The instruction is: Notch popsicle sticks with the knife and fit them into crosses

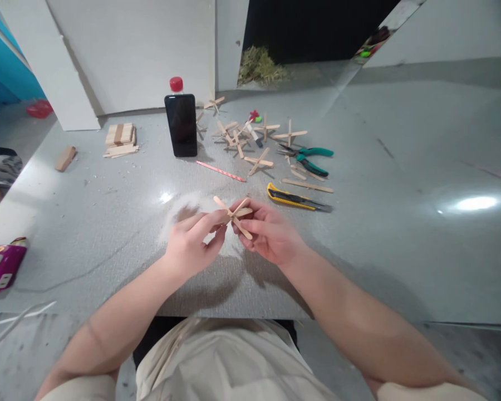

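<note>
Between my two hands is a small star-shaped piece of crossed wooden craft sticks [244, 229], held just above the table. My left hand [194, 239] pinches its left side with the fingertips. From the other side my right hand [271, 231] grips the same piece, thumb in front and fingers partly hidden behind it. Beyond my hands lie several similar crossed-stick pieces [259, 162]. A yellow utility knife [292, 198] rests just past my right hand, with a loose craft stick [308, 185] and green-handled pliers [313, 159] behind it.
A black phone [181, 126] leans upright against a red-capped bottle [176, 84]. To its left sits a stack of craft sticks [121, 135]. A pink patterned pencil-like stick [220, 171] lies mid-table. At the left edge is a purple packet [6, 266]. White powder [181, 211] is spread near my left hand.
</note>
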A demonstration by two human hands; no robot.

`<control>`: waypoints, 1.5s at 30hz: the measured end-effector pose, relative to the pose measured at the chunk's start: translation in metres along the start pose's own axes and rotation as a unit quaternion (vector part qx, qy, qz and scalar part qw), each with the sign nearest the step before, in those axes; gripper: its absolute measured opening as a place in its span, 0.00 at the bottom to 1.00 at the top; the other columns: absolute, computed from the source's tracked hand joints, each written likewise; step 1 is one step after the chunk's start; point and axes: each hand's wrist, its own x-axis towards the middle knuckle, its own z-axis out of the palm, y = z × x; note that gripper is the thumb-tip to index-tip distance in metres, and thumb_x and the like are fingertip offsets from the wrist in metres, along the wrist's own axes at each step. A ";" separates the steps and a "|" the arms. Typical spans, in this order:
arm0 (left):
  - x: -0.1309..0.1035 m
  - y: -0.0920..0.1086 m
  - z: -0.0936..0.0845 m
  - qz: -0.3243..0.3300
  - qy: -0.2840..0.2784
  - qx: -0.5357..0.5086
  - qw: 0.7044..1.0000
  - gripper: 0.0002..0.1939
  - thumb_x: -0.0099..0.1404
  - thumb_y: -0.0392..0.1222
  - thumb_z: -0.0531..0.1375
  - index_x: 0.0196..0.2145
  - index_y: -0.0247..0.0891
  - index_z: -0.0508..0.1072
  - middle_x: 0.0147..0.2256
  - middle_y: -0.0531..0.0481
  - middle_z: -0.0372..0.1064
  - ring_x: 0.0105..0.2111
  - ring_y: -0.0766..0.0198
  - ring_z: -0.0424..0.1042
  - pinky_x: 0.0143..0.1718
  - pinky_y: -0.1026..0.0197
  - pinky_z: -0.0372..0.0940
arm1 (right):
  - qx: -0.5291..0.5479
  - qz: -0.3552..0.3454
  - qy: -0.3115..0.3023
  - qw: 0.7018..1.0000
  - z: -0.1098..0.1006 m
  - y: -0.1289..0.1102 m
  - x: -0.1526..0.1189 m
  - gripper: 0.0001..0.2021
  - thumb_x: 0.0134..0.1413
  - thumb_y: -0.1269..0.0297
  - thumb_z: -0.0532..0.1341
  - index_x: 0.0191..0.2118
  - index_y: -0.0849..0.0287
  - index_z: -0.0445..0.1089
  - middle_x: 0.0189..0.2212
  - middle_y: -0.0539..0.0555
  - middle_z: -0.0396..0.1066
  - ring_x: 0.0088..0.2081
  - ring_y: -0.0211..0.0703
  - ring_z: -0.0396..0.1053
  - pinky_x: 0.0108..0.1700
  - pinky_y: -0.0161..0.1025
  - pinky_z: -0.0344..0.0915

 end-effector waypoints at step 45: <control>-0.001 0.003 0.003 0.014 0.038 0.055 0.998 0.16 0.59 0.27 0.59 0.44 0.41 0.73 0.25 0.58 0.69 0.21 0.74 0.68 0.25 0.70 0.63 | -0.002 -0.032 -0.009 0.999 0.007 -0.002 -0.002 0.13 0.46 0.65 0.71 0.38 0.56 0.70 0.25 0.47 0.74 0.18 0.29 0.63 0.16 0.28 0.58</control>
